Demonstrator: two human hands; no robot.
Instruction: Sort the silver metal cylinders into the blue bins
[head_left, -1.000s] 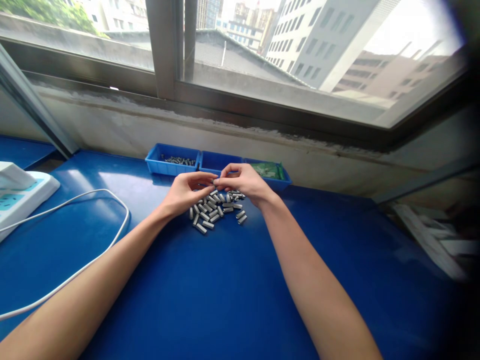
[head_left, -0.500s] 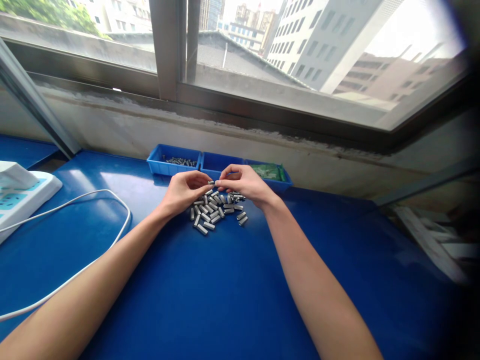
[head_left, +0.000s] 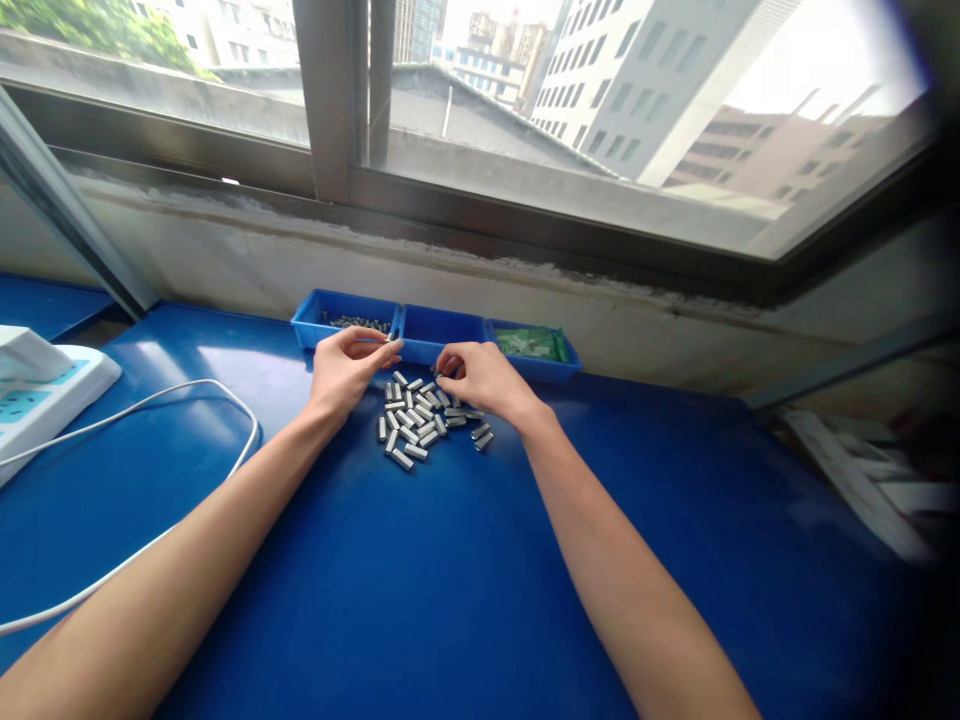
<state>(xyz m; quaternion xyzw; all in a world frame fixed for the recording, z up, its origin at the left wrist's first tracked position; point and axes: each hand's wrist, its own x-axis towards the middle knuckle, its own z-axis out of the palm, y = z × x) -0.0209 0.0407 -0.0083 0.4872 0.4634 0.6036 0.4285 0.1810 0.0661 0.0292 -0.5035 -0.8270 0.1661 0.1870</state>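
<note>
Workshop bench: blue parts bins, loose metal sleeves.

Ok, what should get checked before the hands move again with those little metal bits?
1. Left hand by the left bin, fingers pinched: ok. Whether it holds a piece: cannot tell.
2. Right hand on the far edge of the pile of metal pieces: ok.
3. Pile lying together on the blue table, none near an edge: ok.
4. Middle bin looks bare inside: ok.
5. White cable apart from the pile: ok.
</note>
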